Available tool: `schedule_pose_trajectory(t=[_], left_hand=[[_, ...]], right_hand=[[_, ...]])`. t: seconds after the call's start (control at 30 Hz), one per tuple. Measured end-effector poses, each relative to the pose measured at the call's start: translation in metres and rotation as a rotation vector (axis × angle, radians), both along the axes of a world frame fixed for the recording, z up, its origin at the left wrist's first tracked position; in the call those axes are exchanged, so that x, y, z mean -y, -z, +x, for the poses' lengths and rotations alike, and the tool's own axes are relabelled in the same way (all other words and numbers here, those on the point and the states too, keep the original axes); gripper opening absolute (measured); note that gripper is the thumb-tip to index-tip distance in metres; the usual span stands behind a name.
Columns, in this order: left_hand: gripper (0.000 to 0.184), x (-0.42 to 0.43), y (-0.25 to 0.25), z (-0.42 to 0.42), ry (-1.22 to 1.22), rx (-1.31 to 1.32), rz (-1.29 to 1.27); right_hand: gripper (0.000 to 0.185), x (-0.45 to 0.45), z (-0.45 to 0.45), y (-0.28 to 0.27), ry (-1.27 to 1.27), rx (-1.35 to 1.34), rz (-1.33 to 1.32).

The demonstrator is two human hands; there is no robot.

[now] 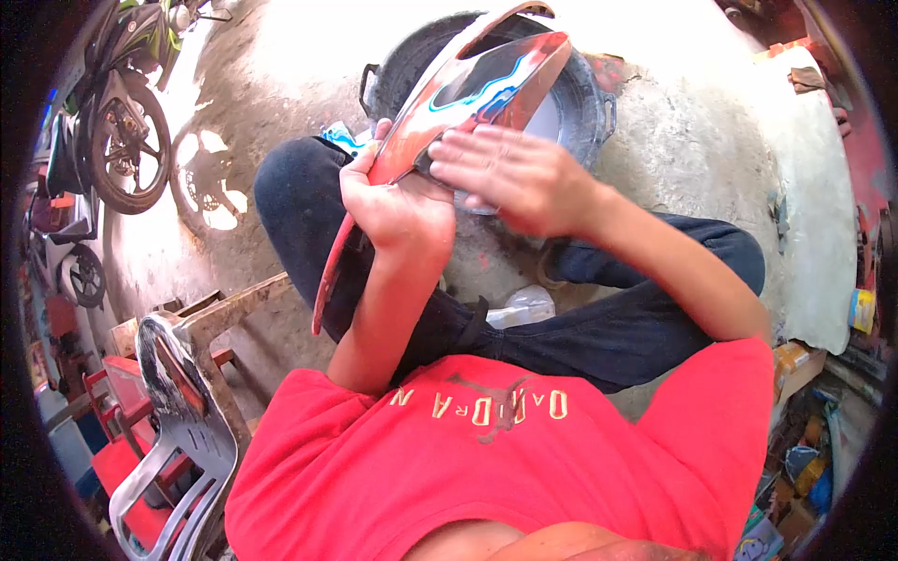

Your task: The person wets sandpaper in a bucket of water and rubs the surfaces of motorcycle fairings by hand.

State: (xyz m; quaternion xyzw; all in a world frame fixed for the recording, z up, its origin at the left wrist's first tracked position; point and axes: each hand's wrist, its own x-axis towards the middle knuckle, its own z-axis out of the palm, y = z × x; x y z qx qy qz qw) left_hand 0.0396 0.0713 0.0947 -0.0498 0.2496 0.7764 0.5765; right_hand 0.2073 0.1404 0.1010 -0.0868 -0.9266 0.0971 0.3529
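A long curved motorcycle fairing panel [404, 142], red with blue, white and black graphics, is held up at a slant over my left knee. My left hand [398, 201] grips it from below, thumb and fingers around its edge. My right hand [519, 178] lies across the panel, fingers straight and pressed together. Under its fingertips shows a small dark piece of sandpaper [424, 163], partly hidden by the fingers. Behind the panel stands a wide black basin [599, 112] with handles.
Motorcycles [122, 140] are parked at the far left. A worn plastic chair [201, 439] and a wooden frame [238, 301] stand near my left side. A pale sheet [812, 206] and clutter lie to the right. A clear plastic item [528, 304] is between my legs.
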Motion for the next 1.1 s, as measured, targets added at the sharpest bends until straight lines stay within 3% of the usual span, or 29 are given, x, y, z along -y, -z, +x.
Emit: schedule_pose_trajectory(t=[0.07,0.13,0.2,0.3,0.4,0.47,0.53,0.67,0.73,0.8,0.87,1.0,1.07,1.1], left_hand=[[0.039,0.004,-0.018,0.006,0.022,0.010,-0.060],[0.040,0.005,-0.025,0.011,0.004,0.001,-0.098],[0.041,0.005,-0.025,0.013,0.011,-0.036,-0.095],[0.041,0.001,-0.008,0.007,-0.017,-0.028,-0.003],[0.040,0.002,-0.019,0.010,0.003,0.004,-0.070],[0.040,0.003,-0.022,0.014,-0.003,-0.001,-0.095],[0.039,0.003,-0.021,0.017,-0.012,-0.024,-0.124],[0.038,0.003,-0.004,0.007,0.009,-0.151,-0.066],[0.039,0.002,-0.001,0.006,0.007,-0.009,-0.033],[0.039,0.002,-0.023,0.014,-0.002,0.018,-0.100],[0.040,0.003,-0.019,0.015,0.020,-0.014,-0.072],[0.039,0.001,-0.011,0.013,0.000,-0.028,-0.060],[0.039,0.003,-0.012,0.013,-0.006,-0.020,-0.091],[0.039,0.004,-0.019,0.014,0.006,-0.010,-0.094]], right_hand=[[0.041,-0.028,0.014,0.012,0.079,0.040,-0.033],[0.039,-0.054,0.021,0.020,0.383,0.084,-0.179],[0.038,-0.047,0.024,0.028,0.311,0.098,-0.090],[0.040,0.007,-0.002,0.001,-0.003,0.029,-0.023],[0.040,-0.021,0.008,0.008,0.103,0.084,0.010],[0.041,-0.053,0.016,0.022,0.347,0.095,-0.166],[0.040,-0.043,0.013,0.017,0.293,0.115,-0.064],[0.043,0.019,-0.011,-0.012,-0.076,0.076,0.055],[0.041,-0.009,-0.002,-0.005,-0.032,0.055,-0.016],[0.042,-0.038,0.007,-0.001,0.239,0.121,-0.240],[0.043,-0.043,0.011,0.014,0.225,0.109,-0.078],[0.045,0.018,-0.012,-0.014,-0.120,0.099,-0.014],[0.044,-0.011,-0.004,-0.008,-0.073,0.082,-0.059],[0.042,-0.033,0.003,0.006,0.095,0.108,-0.085]])
